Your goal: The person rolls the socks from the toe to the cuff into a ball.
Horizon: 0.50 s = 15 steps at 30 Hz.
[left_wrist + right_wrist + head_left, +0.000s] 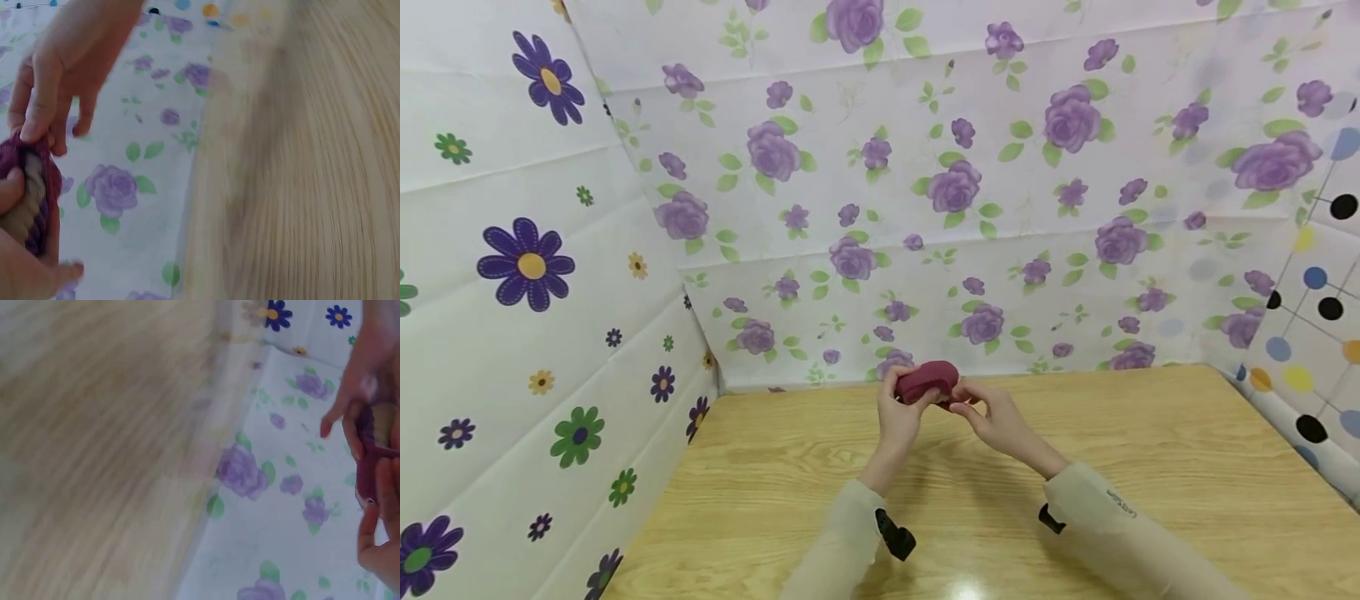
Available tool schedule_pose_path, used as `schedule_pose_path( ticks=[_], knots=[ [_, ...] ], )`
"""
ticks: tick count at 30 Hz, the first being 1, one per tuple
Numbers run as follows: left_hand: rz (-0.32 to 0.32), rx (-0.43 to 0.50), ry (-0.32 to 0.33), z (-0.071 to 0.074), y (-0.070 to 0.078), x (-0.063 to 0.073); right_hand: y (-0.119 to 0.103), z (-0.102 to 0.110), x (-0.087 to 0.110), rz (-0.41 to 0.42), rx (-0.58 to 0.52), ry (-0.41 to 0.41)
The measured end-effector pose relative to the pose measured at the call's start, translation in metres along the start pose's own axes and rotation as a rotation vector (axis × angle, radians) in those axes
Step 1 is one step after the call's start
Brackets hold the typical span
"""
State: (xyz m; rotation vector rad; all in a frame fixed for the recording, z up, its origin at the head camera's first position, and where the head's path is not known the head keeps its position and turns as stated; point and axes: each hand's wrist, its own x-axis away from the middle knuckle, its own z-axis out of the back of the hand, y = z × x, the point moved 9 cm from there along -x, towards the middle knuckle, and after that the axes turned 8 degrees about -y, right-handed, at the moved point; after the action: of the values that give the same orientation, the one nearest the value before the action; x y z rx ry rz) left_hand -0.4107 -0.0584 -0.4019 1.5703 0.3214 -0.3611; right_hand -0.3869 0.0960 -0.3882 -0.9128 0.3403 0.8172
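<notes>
A maroon rounded pouch (931,377) is held up over the far edge of the table. My left hand (898,421) grips it from the left, its thumb lying across the near side. At the pouch's right end, my right hand (1006,425) pinches the edge between thumb and fingertips. The left wrist view shows a gap along the pouch (55,178), with a beige ribbed surface (25,203) and a dark purple strip inside it. In the right wrist view, the hands partly hide the pouch (367,478) near the right border.
Both forearms reach over a light wood-grain table (760,508). Behind its far edge rises a sheet with purple roses (955,187). A daisy-patterned sheet (467,350) hangs on the left, a dotted one (1315,333) on the right. Dark straps (895,535) circle the sleeves.
</notes>
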Motion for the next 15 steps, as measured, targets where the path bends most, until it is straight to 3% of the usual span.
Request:
schedule_pose_path(
  ticks=[3, 7, 11, 15],
  knots=[
    [0.009, 0.032, -0.138, -0.005, -0.002, -0.001, 0.012, 0.009, 0.000, -0.109, 0.003, 0.002],
    [0.047, 0.010, -0.315, -0.013, -0.009, 0.002, 0.034, 0.016, 0.005, -0.286, -0.122, -0.023],
    [0.090, -0.023, -0.468, -0.023, -0.018, 0.009, 0.051, 0.003, 0.012, -0.417, -0.327, -0.191],
    [0.118, -0.041, -0.572, -0.032, -0.025, 0.016, 0.054, -0.015, 0.020, -0.471, -0.461, -0.390]
  ],
)
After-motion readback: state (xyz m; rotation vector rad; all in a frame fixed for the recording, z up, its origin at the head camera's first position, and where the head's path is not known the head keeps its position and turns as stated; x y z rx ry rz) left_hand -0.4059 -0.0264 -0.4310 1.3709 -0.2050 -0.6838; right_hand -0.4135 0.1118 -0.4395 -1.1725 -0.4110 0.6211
